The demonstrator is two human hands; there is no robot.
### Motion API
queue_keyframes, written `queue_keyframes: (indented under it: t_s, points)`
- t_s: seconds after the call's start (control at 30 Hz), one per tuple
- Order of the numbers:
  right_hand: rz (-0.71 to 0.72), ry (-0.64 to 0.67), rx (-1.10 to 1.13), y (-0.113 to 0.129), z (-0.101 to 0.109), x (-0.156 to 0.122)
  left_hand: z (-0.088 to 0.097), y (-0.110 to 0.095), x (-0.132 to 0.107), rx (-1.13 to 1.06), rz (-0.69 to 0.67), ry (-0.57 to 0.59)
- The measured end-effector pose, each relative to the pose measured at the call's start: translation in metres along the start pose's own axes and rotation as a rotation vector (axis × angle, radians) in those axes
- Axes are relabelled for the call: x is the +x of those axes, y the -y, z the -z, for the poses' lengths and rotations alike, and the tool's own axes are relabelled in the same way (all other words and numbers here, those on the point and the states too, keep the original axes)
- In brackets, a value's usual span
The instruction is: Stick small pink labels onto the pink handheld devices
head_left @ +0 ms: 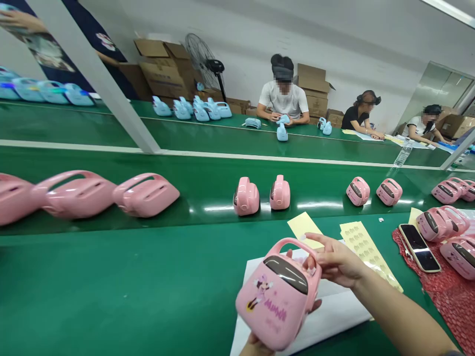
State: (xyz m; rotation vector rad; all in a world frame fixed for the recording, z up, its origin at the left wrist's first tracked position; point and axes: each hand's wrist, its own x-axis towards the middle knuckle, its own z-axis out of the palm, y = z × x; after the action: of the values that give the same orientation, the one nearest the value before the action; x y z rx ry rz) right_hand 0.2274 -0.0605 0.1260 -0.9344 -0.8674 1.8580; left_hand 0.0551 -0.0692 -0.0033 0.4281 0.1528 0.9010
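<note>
I hold a pink handbag-shaped toy device (276, 296) with a cartoon print and a dark screen, low in the middle of the view. My left hand (256, 346) grips it from below, mostly hidden behind it. My right hand (334, 259) pinches at the top right by the handle, fingers closed on the device's edge. Under it lies a white sheet (334, 314) on the green table. Yellow sticker sheets (365, 249) lie just beyond my right hand.
Pink devices (144, 194) stand in a row along the green belt (208, 173), more at the right (441, 223) beside a phone (419, 247) on a red cloth. Blue devices (200, 110) and three seated people (284, 96) are across the far table; boxes and a fan stand behind.
</note>
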Motion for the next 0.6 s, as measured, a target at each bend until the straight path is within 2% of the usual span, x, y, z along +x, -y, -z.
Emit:
queue_keyframes:
  t_s: [0.07, 0.17, 0.23, 0.27, 0.4, 0.6]
  points:
    - [0.086, -0.092, -0.184, -0.011, 0.012, 0.006, 0.002, -0.007, -0.003, -0.014, -0.084, 0.083]
    - [0.231, -0.465, -0.660, -0.016, 0.040, 0.020, 0.006, -0.023, -0.002, -0.020, -0.194, 0.059]
    - [0.227, -0.648, -0.880, -0.016, 0.059, 0.029, 0.010, -0.032, 0.001, -0.067, -0.212, 0.036]
    - [0.202, -0.678, -0.931, -0.017, 0.066, 0.033, 0.012, -0.035, 0.002, -0.099, -0.220, 0.028]
    - [0.105, -0.653, -0.976, -0.026, 0.081, 0.044, 0.013, -0.036, 0.009, -0.170, -0.279, -0.018]
    - [0.066, -0.613, -1.024, -0.039, 0.083, 0.054, -0.007, -0.034, 0.007, -0.137, -0.199, -0.308]
